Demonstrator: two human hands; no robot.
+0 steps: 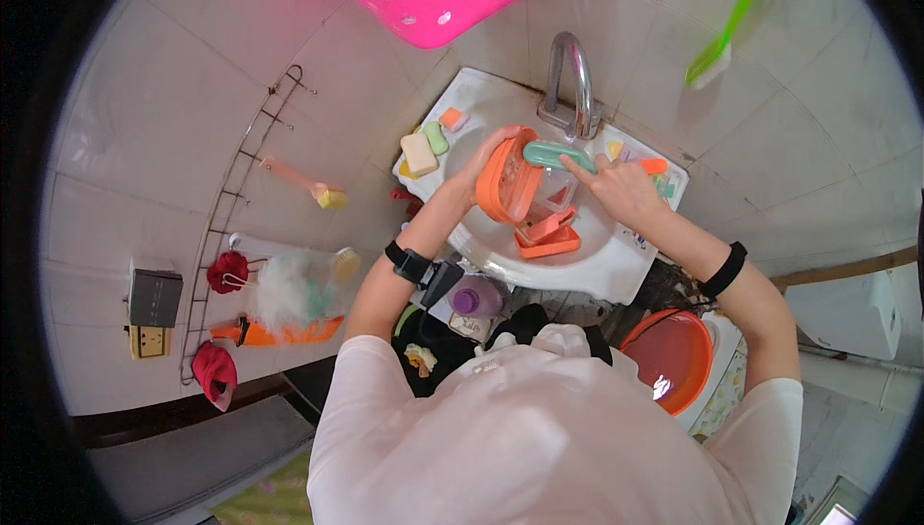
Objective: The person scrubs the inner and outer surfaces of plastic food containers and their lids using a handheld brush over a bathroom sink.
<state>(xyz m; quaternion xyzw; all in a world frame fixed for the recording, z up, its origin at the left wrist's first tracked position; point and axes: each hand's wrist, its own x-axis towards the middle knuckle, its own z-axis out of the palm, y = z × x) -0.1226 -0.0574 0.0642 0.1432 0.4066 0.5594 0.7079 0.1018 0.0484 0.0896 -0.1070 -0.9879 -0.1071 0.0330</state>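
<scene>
- Leftward, pale tiled wall point(154, 203) carries a wire rack point(248, 154), with a white fluffy bundle point(281, 289) hanging near its lower part.
- On the left corner of the white sink point(481, 257), a cream soap bar point(419, 154) sits beside a green one point(435, 138).
- At the back, a curved chrome tap point(583, 92) rises over the bowl; farther right, a green brush point(736, 29) hangs on the wall, and an orange basin point(666, 361) stands below the sink.
- The left hand point(486, 164) is clamped on the left side of an orange container point(507, 180), holding it tilted above the bowl, its opening turned to the right.
- A clear plastic box point(558, 188) lies just right of the container, and orange parts point(549, 244) lie below both, in the bowl.
- The right hand point(621, 186) is closed on a teal tool point(553, 153), forefinger stretched along it, its far end at the container's opening.
- A pink basket point(438, 5) is cut off by the upper edge.
- Some left fingers are hidden by the container.
- The teal tool's underside is out of sight, so its exact kind is unclear.
- An orange strip point(654, 166) shows beyond the right hand; I cannot tell what it belongs to.
</scene>
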